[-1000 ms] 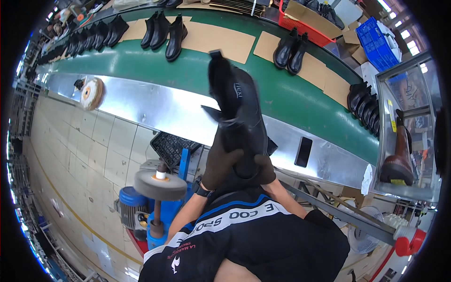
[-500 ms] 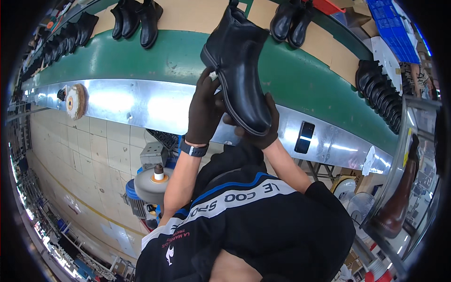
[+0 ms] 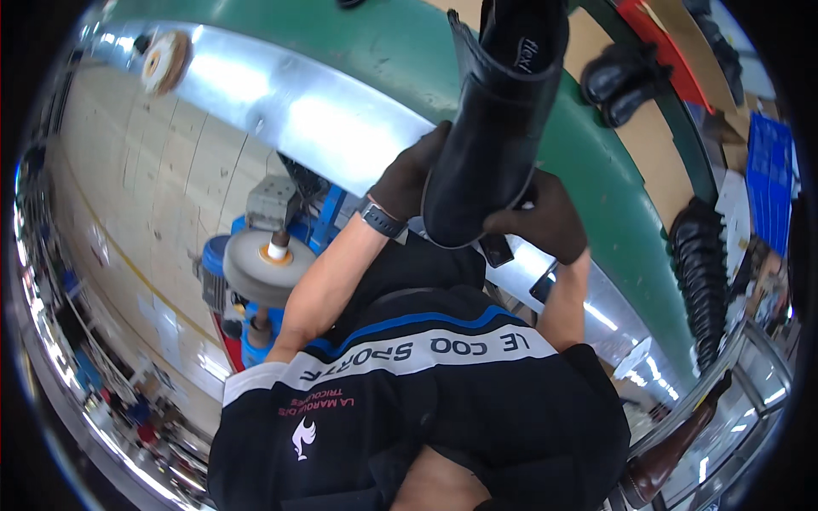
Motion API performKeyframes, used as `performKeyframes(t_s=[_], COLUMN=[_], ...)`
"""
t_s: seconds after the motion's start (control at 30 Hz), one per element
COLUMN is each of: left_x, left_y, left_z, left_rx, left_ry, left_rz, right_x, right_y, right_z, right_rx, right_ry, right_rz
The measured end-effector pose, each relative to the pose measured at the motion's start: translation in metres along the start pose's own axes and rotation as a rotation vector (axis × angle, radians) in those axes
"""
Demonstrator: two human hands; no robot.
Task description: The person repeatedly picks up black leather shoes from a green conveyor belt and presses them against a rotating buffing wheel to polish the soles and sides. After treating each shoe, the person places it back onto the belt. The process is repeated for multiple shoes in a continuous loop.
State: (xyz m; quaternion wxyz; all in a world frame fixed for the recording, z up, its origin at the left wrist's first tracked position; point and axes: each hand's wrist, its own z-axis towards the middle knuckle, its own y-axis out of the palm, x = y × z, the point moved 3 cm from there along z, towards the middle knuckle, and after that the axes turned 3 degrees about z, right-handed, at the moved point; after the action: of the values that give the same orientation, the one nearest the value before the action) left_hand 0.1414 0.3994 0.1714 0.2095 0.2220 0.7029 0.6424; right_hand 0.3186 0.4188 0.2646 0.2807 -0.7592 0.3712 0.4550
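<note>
A black ankle boot (image 3: 496,136) is held up in front of me, toe pointing down toward me. Its open top and part of the inner lining face me. My left hand (image 3: 411,175), in a dark brown glove, closes on the left side of the boot near the toe; its fingertips are partly hidden behind the leather. On the other side my right hand (image 3: 547,217), gloved alike, grips the boot by the lower right edge of the forefoot, its thumb across the toe area. The sole is hidden.
Beyond the boot runs a green belt (image 3: 392,72) with a metal edge strip (image 3: 341,119). On it stand more black boots (image 3: 626,81) and a long boot row (image 3: 700,281). A phone (image 3: 543,285) lies right; a wheeled polishing machine (image 3: 268,264) stands left. A blue crate (image 3: 769,187) is far right.
The boot has turned from side-on to toe-down, its opening now toward me. My right hand has shifted from under the toe to the boot's right side. The whole view has swung rightward.
</note>
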Motion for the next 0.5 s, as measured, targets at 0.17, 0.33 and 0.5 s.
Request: performKeyframes(t_s=[0.17, 0.33, 0.5], left_x=[-0.014, -0.015, -0.037], left_y=[0.022, 0.023, 0.034], left_z=[-0.046, -0.096, -0.155], left_rx=[-0.185, -0.267, -0.118], left_ry=[0.154, 0.133, 0.186], left_rz=[0.015, -0.057, 0.149], right_x=[-0.051, -0.105, -0.109], right_y=[0.005, 0.010, 0.005], right_z=[-0.022, -0.019, 0.065], right_rx=[0.018, 0.269, -0.581], right_ry=[0.187, -0.730, -0.538], right_rz=[-0.822, -0.683, -0.304])
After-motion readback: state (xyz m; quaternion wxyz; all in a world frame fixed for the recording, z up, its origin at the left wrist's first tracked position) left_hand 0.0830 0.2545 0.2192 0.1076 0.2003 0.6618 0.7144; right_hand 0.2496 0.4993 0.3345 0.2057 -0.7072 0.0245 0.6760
